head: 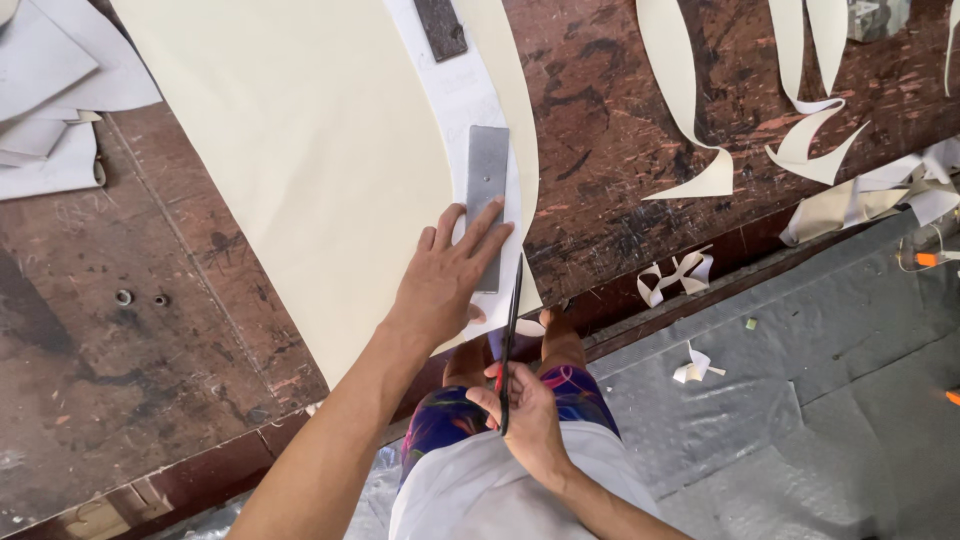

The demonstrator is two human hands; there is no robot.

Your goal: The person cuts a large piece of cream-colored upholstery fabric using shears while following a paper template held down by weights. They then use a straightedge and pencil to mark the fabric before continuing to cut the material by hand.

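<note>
**Scissor cut along white pattern at sheet edge**

L hand (448,275) lies flat, fingers spread, pressing on the lower end of a grey rectangular metal bar weight (487,195) and the curved white paper pattern strip (455,110) under it. Not clamped on anything, just palm-down pressure. R hand (525,415) is closed round the handles of the black-bladed scissors (511,325), held close to the body. Blades point up toward the near edge of the big cream sheet of material (310,150), right beside the L fingertips. Sheet lies on the scuffed dark-brown wooden worktable (100,380), its lower edge overhanging the table lip.

Risks (judgement):
- Blade tip sits v. close to L fingers; a quick snip could nick them.
- Pattern could creep if L pressure eases, since only the weights hold it; cut line would drift off the curve.
- Overhanging edge is unsupported, so it may sag or fold and give a ragged cut.

Hard to see:
- Can't tell if blades are open or shut, seen edge-on as one thin line.
- R fingers in handles mostly hidden by back of hand.
- Second dark bar weight (441,28) cut off at top edge.
- Cream offcut strips (690,90) at upper right, some run out of frame.
- Stacked white sheets (50,90) at top left, partly cropped.
- Small orange item at far right, unclear.
</note>
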